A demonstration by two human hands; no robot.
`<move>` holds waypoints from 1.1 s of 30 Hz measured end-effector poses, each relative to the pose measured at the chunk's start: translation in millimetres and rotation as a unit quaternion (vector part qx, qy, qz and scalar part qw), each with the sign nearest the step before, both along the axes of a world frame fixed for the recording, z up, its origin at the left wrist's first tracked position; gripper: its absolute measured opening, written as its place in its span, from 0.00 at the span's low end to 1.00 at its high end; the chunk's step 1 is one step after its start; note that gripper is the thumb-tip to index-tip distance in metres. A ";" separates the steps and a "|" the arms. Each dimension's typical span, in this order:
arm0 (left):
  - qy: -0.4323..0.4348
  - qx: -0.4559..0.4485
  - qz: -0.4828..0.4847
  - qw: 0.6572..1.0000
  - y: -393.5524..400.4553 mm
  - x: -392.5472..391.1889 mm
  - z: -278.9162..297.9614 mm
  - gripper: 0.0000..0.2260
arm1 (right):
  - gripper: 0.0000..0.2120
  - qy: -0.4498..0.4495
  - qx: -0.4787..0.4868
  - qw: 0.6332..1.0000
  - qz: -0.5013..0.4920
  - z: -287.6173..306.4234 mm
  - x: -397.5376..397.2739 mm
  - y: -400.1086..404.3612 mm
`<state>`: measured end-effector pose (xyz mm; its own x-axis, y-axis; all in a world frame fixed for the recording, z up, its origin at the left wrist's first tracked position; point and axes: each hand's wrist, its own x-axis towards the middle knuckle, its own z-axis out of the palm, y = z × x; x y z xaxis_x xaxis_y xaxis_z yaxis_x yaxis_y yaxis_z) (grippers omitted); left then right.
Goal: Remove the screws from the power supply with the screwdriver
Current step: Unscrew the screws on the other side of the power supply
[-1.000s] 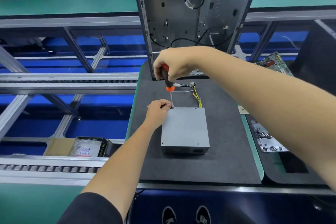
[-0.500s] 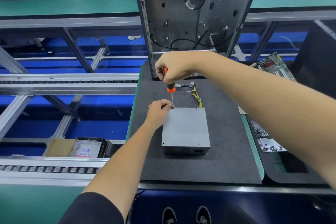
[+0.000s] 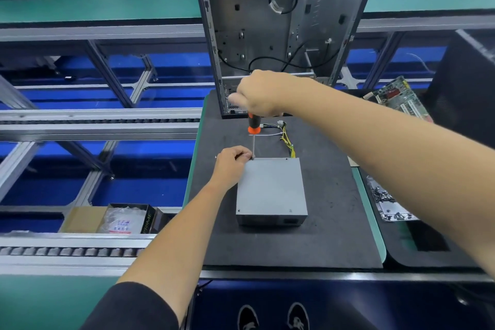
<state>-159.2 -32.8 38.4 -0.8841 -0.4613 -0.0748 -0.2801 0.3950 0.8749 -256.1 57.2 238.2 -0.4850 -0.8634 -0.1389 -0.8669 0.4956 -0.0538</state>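
Screwdriver [image 3: 253, 134] upright in right hand [image 3: 257, 94], on power supply [image 3: 271, 189]

Black sleeve [image 3: 134, 308] on the left arm; right forearm bare; black shoes [image 3: 247, 316] with white markings.

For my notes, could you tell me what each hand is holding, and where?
Right hand grips the orange-and-black screwdriver by its handle; left hand pinches at the grey metal power supply's far-left corner.

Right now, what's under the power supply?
The power supply sits flat on a dark foam mat, which shows bare all around it. Yellow wires lie on the mat behind it. Whatever lies directly beneath the box is covered.
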 end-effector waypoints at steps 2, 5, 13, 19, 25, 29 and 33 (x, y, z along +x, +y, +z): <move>-0.004 -0.002 0.002 1.000 -0.4 -0.3 -1.0 0.10 | 0.14 0.016 0.010 1.000 0.023 -1.9 -2.4 -2.5; -0.003 0.001 0.004 1.000 0.1 -0.4 -1.3 0.10 | 0.04 -0.131 0.015 0.990 0.056 7.7 -4.6 1.4; -0.008 -0.002 0.004 1.000 0.3 -1.4 -0.6 0.11 | 0.14 0.010 0.005 1.000 0.002 0.3 -3.2 1.8; 0.000 0.002 0.005 1.000 0.6 -0.7 -1.6 0.11 | 0.09 -0.171 -0.003 0.982 0.077 10.0 -7.5 2.8; 0.001 0.000 0.008 1.000 1.4 -1.2 -0.9 0.11 | 0.16 -0.040 -0.005 0.999 0.017 1.9 -4.0 2.2; -0.007 0.003 0.010 1.000 1.3 -1.9 -2.3 0.11 | 0.06 -0.047 0.010 0.997 0.059 0.7 -6.9 -1.7; -0.006 0.007 0.011 1.000 1.4 -0.8 -2.2 0.11 | 0.11 -0.204 0.003 0.978 0.052 10.9 -2.5 4.4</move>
